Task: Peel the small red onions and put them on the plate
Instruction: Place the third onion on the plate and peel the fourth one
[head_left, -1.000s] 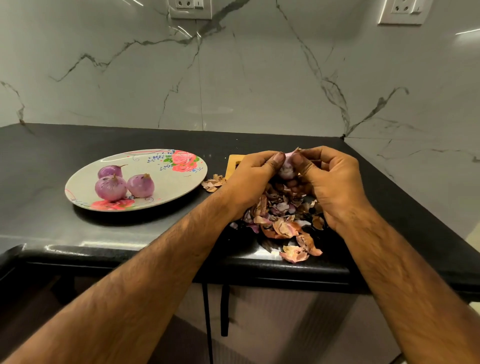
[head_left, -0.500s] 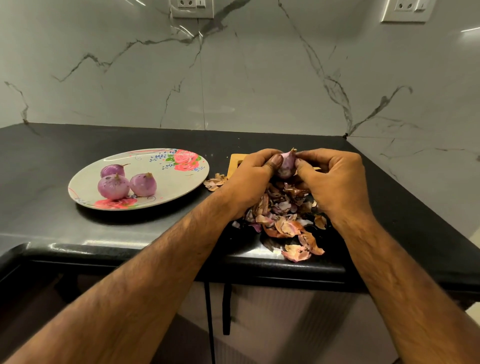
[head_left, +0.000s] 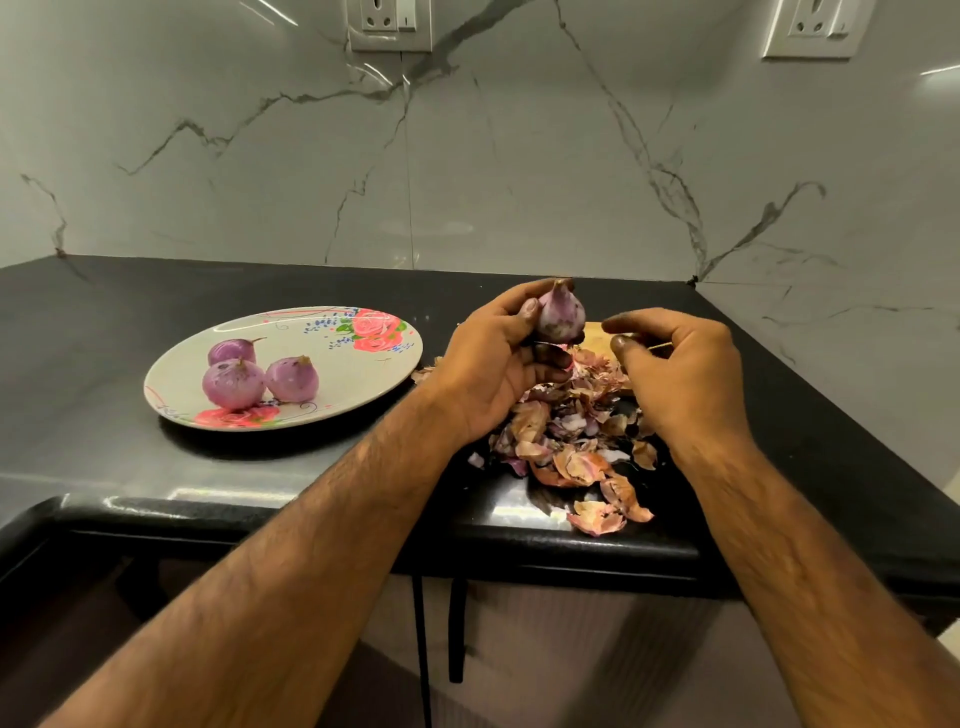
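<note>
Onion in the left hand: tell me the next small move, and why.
Probably carry the onion left and set it on the plate: it looks peeled, the left hand alone holds it, the right hand is off it, and three peeled onions lie there.

My countertop (head_left: 156, 467) is polished black stone, glossy, and the veined wall (head_left: 467, 156) shines too. The flowered plate (head_left: 363, 382) looks glazed; the onion skins (head_left: 571, 460) are dry and papery.
</note>
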